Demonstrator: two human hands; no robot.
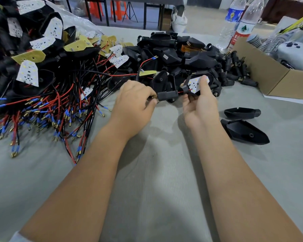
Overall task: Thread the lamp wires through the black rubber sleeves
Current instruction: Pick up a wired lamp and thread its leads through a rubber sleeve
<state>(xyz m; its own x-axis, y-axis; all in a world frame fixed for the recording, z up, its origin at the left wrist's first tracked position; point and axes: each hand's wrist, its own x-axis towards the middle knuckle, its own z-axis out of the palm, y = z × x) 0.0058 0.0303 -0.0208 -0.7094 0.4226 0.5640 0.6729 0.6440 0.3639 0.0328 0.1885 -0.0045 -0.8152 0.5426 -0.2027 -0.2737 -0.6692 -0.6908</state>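
Left hand (136,98) pinches the brass wire tips (151,98) poking from the black sleeve (167,96); right hand (199,96), at three o'clock, grips the lamp board (197,84). Next, I'd guess: pull the wires through.

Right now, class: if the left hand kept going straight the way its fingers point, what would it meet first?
The left hand points rightward along the black rubber sleeve it pinches; beyond that, likely the right hand holding the LED lamp board, though depth is unclear.

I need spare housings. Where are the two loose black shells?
In the head view, the two loose black shells lie on the grey cloth right of the right hand, below the cardboard box.
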